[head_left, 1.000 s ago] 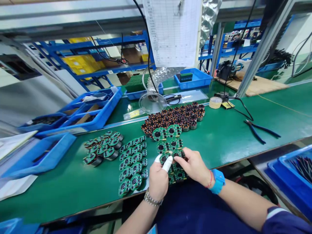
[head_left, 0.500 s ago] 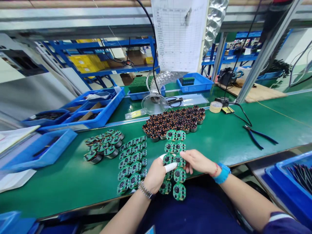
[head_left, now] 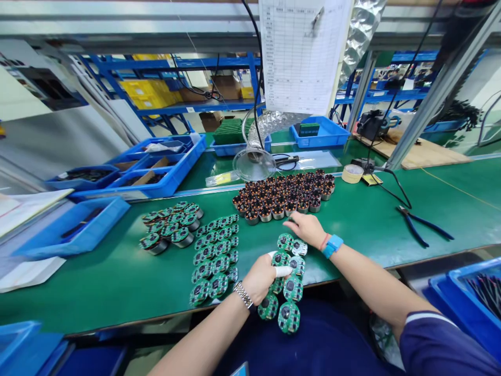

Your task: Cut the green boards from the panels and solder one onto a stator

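My left hand point(head_left: 263, 279), white covers on its fingers, grips a panel of joined round green circuit boards point(head_left: 293, 289) over the table's front edge. My right hand point(head_left: 309, 230) is beyond the panel's far end, fingers curled, close to the front row of ring-shaped motor stators with copper windings point(head_left: 277, 210). What its fingertips hold, if anything, I cannot make out. Left of the panel lie more rows of round circuit boards point(head_left: 216, 262). Farther left, a group of stators topped with green boards point(head_left: 182, 236) stands on the table.
Pliers point(head_left: 418, 224) with dark blue handles lie at the right, and a tape roll point(head_left: 352, 173) sits behind them. A clear fume hood point(head_left: 254, 165) stands behind the stators. Blue bins point(head_left: 88, 230) line the left side. The green table point(head_left: 129, 292) extends across the view.
My right hand has left the panel and moved forward to the stators' front edge. My left hand still holds the panel, which now sits lower and farther from the stators.
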`<state>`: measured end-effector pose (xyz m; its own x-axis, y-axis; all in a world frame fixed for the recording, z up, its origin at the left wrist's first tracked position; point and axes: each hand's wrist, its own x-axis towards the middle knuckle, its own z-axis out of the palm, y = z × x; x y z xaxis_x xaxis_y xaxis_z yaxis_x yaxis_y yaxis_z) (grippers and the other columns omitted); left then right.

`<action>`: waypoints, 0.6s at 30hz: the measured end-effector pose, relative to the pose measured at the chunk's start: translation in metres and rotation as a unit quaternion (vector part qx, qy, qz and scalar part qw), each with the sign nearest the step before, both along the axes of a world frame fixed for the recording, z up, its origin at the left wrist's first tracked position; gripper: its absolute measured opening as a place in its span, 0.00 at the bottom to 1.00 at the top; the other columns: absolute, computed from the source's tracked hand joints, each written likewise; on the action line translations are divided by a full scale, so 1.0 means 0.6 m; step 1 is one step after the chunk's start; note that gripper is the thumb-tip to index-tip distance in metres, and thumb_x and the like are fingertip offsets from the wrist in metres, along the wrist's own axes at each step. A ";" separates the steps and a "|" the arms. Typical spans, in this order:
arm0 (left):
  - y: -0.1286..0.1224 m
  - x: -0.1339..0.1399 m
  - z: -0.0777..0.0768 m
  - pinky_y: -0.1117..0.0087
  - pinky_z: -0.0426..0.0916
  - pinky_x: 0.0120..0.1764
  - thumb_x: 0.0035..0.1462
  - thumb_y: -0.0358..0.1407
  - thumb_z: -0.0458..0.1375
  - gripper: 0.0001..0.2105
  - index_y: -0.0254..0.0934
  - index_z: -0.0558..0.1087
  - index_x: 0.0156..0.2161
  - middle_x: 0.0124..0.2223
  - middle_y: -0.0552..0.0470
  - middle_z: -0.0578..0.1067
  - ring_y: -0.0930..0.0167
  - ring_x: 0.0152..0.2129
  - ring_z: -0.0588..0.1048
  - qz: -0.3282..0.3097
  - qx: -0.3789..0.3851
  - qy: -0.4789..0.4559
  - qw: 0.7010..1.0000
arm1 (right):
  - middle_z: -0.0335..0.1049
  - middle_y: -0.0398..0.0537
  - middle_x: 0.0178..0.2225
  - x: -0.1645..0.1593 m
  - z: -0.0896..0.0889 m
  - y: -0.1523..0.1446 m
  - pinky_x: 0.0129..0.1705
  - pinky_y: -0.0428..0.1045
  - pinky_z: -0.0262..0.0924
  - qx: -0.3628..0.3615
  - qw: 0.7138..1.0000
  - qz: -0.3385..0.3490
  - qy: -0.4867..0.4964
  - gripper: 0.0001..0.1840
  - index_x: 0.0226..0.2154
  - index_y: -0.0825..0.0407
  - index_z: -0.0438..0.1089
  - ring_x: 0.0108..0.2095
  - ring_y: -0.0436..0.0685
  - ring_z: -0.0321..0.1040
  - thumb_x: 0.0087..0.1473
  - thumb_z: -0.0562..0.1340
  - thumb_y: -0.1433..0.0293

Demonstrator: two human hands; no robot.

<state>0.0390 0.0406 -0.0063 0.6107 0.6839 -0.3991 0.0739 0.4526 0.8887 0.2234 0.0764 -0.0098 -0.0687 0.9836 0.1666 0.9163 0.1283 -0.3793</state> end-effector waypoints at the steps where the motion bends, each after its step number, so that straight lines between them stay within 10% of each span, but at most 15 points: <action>1: 0.004 -0.002 0.000 0.72 0.61 0.27 0.36 0.32 0.65 0.16 0.29 0.69 0.33 0.27 0.50 0.70 0.74 0.21 0.66 0.008 0.002 0.004 1.000 | 0.67 0.54 0.32 0.007 -0.006 0.008 0.33 0.45 0.48 -0.004 1.000 -0.013 0.002 0.21 0.36 0.58 0.65 0.33 0.52 0.62 0.57 0.50 0.57; 7: 0.015 -0.010 0.006 0.73 0.62 0.28 0.37 0.32 0.65 0.19 0.29 0.70 0.39 0.31 0.48 0.72 0.72 0.25 0.69 0.024 0.006 0.014 1.000 | 0.65 0.54 0.39 0.020 0.003 0.010 0.44 0.46 0.49 0.006 0.997 0.032 0.069 0.20 0.35 0.58 0.69 0.41 0.52 0.58 0.58 0.50 0.60; 18: -0.016 -0.039 0.018 0.64 0.67 0.38 0.46 0.29 0.62 0.24 0.37 0.63 0.50 0.49 0.43 0.67 0.67 0.37 0.72 -0.117 -0.093 -0.105 0.983 | 0.51 0.40 0.19 -0.002 0.029 -0.026 0.23 0.41 0.44 -0.031 0.960 0.030 0.276 0.22 0.21 0.58 0.58 0.22 0.44 0.46 0.53 0.53 0.56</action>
<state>0.0154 0.0311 0.0045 0.8247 0.4424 -0.3522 0.0184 0.6015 0.7986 0.2220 0.0605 0.0076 -0.0442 0.9897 0.1361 0.5650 0.1371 -0.8136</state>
